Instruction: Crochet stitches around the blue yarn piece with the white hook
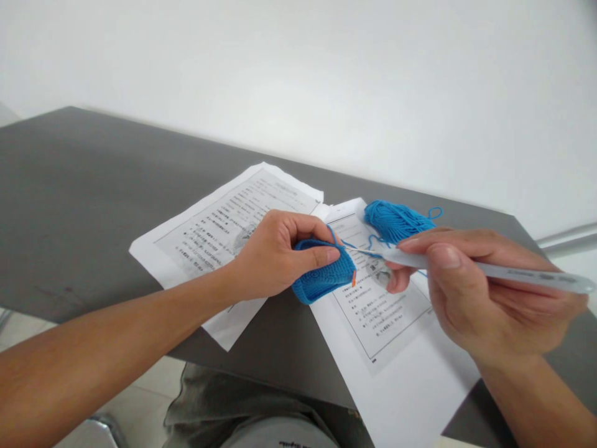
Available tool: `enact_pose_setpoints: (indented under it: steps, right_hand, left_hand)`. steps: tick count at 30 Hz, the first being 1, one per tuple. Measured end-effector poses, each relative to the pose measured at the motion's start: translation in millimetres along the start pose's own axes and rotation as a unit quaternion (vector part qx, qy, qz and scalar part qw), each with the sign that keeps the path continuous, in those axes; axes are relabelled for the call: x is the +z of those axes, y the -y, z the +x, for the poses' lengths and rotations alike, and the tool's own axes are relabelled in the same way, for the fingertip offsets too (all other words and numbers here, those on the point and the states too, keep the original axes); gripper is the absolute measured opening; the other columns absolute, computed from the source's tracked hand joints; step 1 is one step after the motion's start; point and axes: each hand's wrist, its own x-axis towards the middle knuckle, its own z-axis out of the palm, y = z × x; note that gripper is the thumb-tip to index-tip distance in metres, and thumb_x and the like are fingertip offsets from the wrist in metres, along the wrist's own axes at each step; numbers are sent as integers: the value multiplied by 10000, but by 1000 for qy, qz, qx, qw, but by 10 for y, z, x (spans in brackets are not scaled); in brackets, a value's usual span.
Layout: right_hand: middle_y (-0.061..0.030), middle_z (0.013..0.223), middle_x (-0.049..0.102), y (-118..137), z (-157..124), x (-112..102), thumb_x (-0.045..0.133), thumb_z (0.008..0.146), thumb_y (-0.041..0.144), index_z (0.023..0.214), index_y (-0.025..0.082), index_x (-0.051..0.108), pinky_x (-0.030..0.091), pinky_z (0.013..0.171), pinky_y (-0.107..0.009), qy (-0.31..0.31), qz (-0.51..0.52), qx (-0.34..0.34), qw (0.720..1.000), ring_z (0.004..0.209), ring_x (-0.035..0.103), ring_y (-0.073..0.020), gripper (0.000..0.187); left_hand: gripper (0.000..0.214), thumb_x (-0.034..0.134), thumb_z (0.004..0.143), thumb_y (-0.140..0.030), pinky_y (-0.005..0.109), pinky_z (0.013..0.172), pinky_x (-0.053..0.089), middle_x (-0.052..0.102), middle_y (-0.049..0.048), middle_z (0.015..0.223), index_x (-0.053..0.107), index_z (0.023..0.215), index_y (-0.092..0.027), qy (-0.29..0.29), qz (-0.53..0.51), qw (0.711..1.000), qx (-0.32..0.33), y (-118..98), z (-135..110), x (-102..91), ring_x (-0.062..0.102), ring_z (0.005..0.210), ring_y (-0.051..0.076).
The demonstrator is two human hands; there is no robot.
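Observation:
My left hand (284, 252) pinches a blue crocheted piece (321, 280) by its upper edge, thumb on the near side. A small orange marker (354, 278) hangs at the piece's right edge. My right hand (494, 286) is closed around the pale, translucent handle of a crochet hook (513, 272). The hook's thin metal shaft points left and its tip meets the piece's upper right edge, close to my left thumb; the exact stitch is too small to see. Blue yarn loops up by my left fingers and runs toward a skein of blue yarn (398, 221) behind.
Two printed sheets lie under the hands: a left sheet (219, 227) and a right sheet (396, 336) that reaches past the table's front edge. The dark grey table (116, 186) stands before a white wall (298, 81). My lap shows below.

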Motion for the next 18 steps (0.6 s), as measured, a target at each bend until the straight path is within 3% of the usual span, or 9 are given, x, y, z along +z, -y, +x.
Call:
enact_pose_setpoints:
  steps: [7, 12, 18]
  right_hand:
    - [-36, 686, 775, -18, 34, 15, 797, 988, 419, 829, 257, 850, 528, 394, -347, -1, 64, 82, 995, 417, 652, -173, 233]
    - [-30, 598, 737, 25, 89, 64, 865, 895, 546, 680, 212, 794, 479, 306, -292, -6, 73, 132, 989, 334, 607, -159, 403]
    - [8, 491, 680, -39, 143, 117, 870, 873, 565, 663, 203, 758, 375, 228, -227, 39, 162, 209, 964, 246, 512, -124, 433]
  left_hand:
    - [78, 812, 803, -208, 235, 645, 489, 766, 30, 774, 793, 791, -133, 25, 27, 999, 37, 25, -9, -11, 629, 711, 133]
    - [113, 803, 823, -227, 227, 603, 446, 731, 20, 725, 775, 775, -129, 60, 21, 998, 25, 20, -16, -5, 593, 670, 120]
    - [122, 823, 834, -228, 209, 616, 465, 742, 17, 734, 782, 773, -130, 85, -5, 996, 14, 24, -14, 12, 604, 681, 111]
